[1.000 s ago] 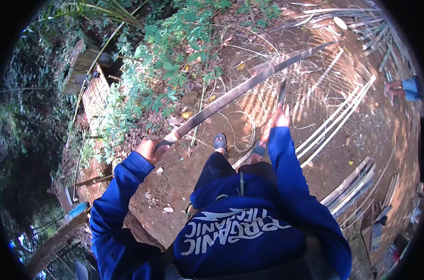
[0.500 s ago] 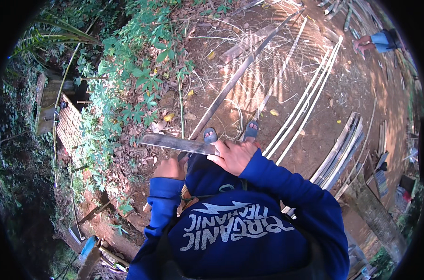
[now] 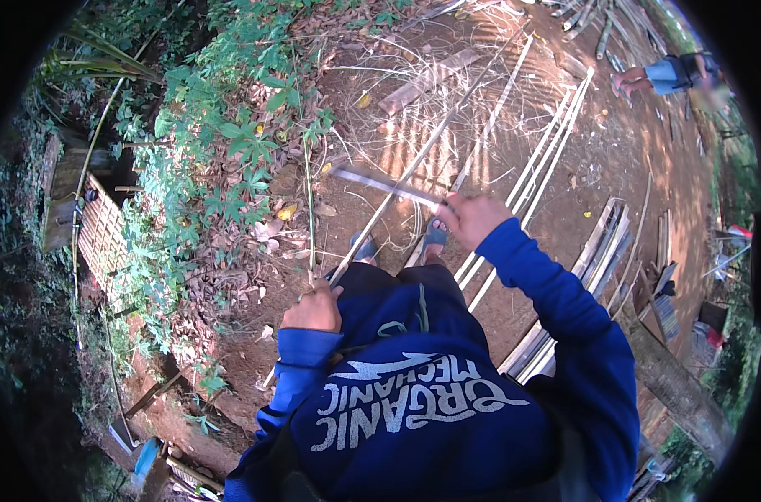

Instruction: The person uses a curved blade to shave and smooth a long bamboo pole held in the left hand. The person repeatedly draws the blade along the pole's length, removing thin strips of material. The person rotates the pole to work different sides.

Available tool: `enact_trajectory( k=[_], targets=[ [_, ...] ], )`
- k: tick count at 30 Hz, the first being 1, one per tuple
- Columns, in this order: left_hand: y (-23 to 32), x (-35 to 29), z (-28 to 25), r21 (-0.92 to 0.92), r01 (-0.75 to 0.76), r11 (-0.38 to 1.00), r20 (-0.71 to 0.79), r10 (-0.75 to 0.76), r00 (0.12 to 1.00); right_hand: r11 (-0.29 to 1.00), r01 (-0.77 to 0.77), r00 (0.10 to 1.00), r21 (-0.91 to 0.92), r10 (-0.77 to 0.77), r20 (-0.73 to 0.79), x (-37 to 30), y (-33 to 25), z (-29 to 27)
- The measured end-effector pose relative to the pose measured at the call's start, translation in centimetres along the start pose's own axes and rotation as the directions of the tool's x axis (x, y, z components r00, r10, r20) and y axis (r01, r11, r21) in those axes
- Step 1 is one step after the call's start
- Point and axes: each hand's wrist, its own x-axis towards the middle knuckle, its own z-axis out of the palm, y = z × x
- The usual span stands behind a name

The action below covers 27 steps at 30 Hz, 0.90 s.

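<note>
My right hand [image 3: 478, 221] is closed on the handle of a machete, out in front of my body. The machete's long blade [image 3: 372, 181] points left and crosses the long bamboo strip [image 3: 435, 138]; I cannot tell whether they touch. My left hand [image 3: 315, 308], near my waist, is closed around the near part of that strip. From there it runs up and away across the ground, its far end thin. A short length also shows below the left hand, beside my sleeve. My sandalled feet stand on either side of the blade's near side.
Several pale split strips [image 3: 535, 180] lie to the right of my feet, with a bundle of slats [image 3: 602, 247] farther right. A flat board [image 3: 428, 81] and curled shavings lie ahead. Leafy plants [image 3: 246, 142] grow at left. Another person [image 3: 669, 74] is at the far right.
My right hand has moved forward and right with the machete, away from the left hand. The bamboo strip now shows a thinner, paler side. My left hand has shifted slightly.
</note>
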Motion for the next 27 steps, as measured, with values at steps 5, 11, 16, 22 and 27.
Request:
enact_trajectory(
  k=[5,11,16,22,27],
  targets=[
    [0.7,0.0,-0.5,-0.027,-0.001,1.0,0.038,0.002,0.999,0.975,0.214,0.976,-0.059,-0.21,0.059,-2.9,-2.9,-1.4],
    [0.0,0.1,0.5,-0.056,-0.004,0.998,0.039,0.006,0.999,0.995,-0.096,0.995,-0.026,0.094,-0.042,-0.1,4.1,0.1],
    [0.6,0.1,-1.0,-0.063,0.039,0.997,0.103,-0.033,0.994,0.979,0.192,0.978,-0.062,-0.186,0.092,-2.5,0.6,-1.9],
    [1.2,0.5,-0.4,-0.065,0.035,0.997,0.062,-0.031,0.998,0.999,0.002,1.0,0.042,-0.001,-0.02,-0.5,5.8,-0.8],
    [2.8,-0.6,-2.1,0.012,0.089,0.996,0.139,-0.09,0.986,0.988,0.156,0.979,-0.013,-0.153,0.134,-1.9,1.0,-2.5]
  ],
)
